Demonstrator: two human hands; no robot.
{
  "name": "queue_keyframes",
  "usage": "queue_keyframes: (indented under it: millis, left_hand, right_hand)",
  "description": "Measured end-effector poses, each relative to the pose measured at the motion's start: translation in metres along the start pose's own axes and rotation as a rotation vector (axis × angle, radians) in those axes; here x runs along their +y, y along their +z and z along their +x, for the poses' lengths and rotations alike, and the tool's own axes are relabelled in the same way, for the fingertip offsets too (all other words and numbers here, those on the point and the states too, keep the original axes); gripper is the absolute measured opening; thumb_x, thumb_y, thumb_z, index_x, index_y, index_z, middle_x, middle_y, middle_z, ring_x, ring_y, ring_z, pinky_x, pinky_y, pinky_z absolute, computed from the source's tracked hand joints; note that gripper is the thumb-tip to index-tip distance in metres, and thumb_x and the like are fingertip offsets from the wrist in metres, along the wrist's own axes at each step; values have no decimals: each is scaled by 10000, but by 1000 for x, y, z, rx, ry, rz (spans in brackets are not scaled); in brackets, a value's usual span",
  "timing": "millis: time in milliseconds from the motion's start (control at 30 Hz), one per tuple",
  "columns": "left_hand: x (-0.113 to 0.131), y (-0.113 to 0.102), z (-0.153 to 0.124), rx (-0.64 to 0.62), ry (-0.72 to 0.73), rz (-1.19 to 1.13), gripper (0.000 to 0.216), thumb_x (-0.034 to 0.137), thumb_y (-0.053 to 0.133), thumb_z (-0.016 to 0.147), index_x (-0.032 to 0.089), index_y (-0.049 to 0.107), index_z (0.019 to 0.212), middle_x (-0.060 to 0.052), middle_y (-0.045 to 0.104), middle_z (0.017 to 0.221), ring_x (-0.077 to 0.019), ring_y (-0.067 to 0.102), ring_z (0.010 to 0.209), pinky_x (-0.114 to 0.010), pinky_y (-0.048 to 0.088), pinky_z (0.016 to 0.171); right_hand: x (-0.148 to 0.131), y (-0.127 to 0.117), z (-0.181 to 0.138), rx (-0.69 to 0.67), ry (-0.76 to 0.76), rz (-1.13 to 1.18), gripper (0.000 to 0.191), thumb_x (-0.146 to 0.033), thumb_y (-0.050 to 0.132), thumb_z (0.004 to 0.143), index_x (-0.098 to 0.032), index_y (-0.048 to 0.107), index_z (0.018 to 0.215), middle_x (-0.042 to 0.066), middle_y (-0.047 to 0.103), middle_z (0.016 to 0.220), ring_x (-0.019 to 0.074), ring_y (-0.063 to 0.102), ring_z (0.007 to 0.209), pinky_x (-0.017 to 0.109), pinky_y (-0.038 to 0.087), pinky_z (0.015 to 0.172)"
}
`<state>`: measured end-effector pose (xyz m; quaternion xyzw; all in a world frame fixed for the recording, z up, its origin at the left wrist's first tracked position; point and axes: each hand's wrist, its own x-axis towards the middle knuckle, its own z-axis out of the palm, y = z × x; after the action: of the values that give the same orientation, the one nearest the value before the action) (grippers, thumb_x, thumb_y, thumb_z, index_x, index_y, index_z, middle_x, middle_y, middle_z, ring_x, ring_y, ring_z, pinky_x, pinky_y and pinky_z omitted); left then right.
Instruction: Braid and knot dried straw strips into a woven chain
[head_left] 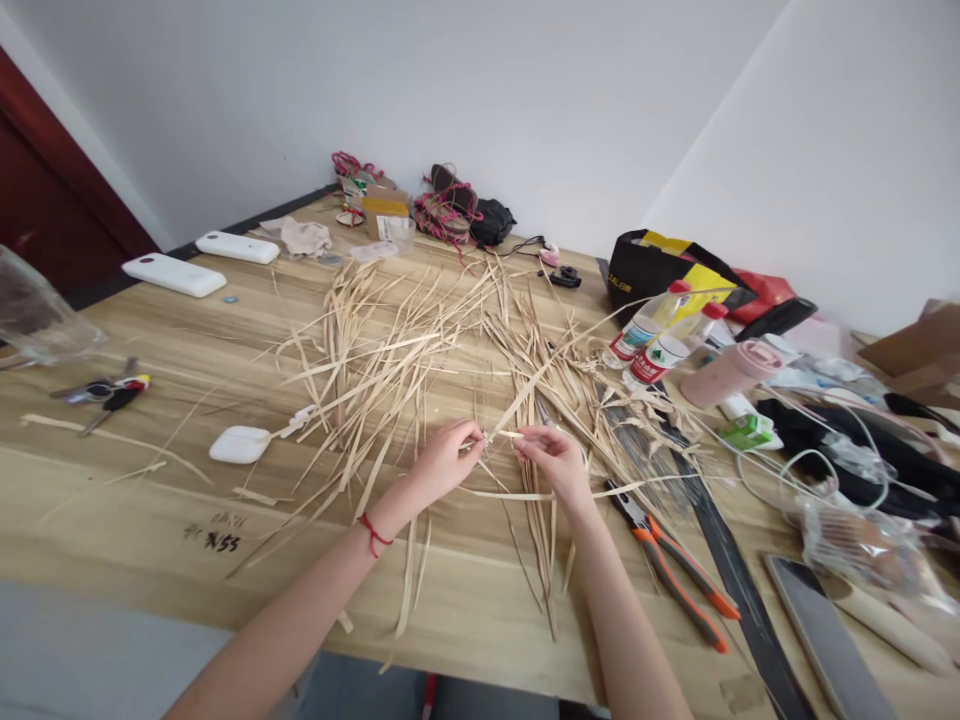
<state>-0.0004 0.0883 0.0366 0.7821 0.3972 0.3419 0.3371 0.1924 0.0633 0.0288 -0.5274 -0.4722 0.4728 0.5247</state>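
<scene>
Many thin pale dried plant strips (397, 370) lie loosely across the middle of the wooden table (300, 620). My left hand (447, 460), with a red cord bracelet (373, 535) at its wrist, pinches a small bit of strip at its fingertips; the exact piece is too small to make out. A short pale strip (507, 434) spans the gap between both hands. Its right end sits in the closed fingers of my right hand (553, 462). Beneath the right forearm, long strips run toward the table's near edge. Scissors (543, 408) lie partly hidden behind my right hand.
Orange-handled pliers (664, 565) lie right of my right forearm. Farther right are a phone (825, 640), two water bottles (660, 345), a pink tumbler (731, 372) and cables. A white earbud case (240, 444) and a multi-tool (112, 392) lie left.
</scene>
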Motion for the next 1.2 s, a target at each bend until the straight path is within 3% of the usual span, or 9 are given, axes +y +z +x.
queue_keyframes:
  millis: [100, 333, 533, 667, 833, 967, 1067, 1200]
  left_hand:
    - [-1, 1, 0, -15, -5, -1, 138, 241, 457, 853, 175, 555, 782, -38, 582, 821, -163, 541, 787, -307, 432, 744]
    - [-4, 3, 0, -20, -23, -33, 125, 241, 468, 844, 178, 555, 781, -53, 592, 859, -173, 550, 816, -318, 455, 758]
    - [-6, 4, 0, -26, -25, -46, 115, 232, 474, 840, 176, 556, 780, -54, 593, 866, -172, 554, 824, -317, 463, 759]
    - [-4, 3, 0, -28, -28, -48, 120, 230, 477, 838, 174, 568, 783, -59, 597, 865, -175, 557, 822, -322, 464, 754]
    - [-1, 2, 1, -36, -22, -10, 132, 239, 468, 842, 174, 571, 788, -49, 591, 822, -176, 555, 789, -331, 458, 739]
    - [-3, 2, 1, -39, -13, -2, 127, 241, 471, 841, 176, 559, 775, -45, 586, 814, -172, 553, 783, -315, 454, 729]
    - [-3, 3, 1, -39, -4, -14, 136, 245, 462, 848, 175, 553, 774, -44, 585, 830, -165, 552, 790, -299, 450, 731]
    - [-1, 3, 1, -45, 19, -29, 132, 238, 460, 852, 174, 556, 789, -45, 587, 863, -164, 554, 828, -300, 443, 765]
  right_hand:
    - [1, 1, 0, -4, -2, 11, 313, -372, 767, 568, -192, 642, 791, 21, 679, 669, 168, 640, 577, 303, 546, 570]
    - [2, -1, 1, -20, -83, -120, 250, -426, 667, 685, -189, 614, 746, -5, 589, 561, 117, 528, 481, 247, 460, 472]
    - [-3, -1, 1, -46, -228, -141, 229, -400, 639, 713, -199, 544, 658, 24, 595, 767, 142, 567, 705, 263, 469, 633]
    - [-6, 0, -2, -39, -182, -13, 240, -388, 662, 698, -226, 485, 710, -15, 590, 655, 143, 585, 632, 292, 483, 641]
    - [-4, -2, -2, -36, -176, 27, 229, -393, 658, 705, -226, 575, 839, 17, 660, 735, 171, 629, 686, 328, 511, 671]
    - [-4, -3, -3, -85, -127, 8, 225, -391, 582, 767, -227, 664, 898, 51, 701, 870, 194, 652, 792, 381, 501, 798]
    - [-3, -3, -3, -114, -102, 36, 269, -374, 633, 728, -234, 677, 953, 56, 709, 922, 225, 648, 901, 412, 483, 859]
    - [0, -1, -2, -45, -86, 59, 223, -320, 713, 656, -229, 707, 859, 44, 718, 825, 214, 671, 782, 396, 519, 783]
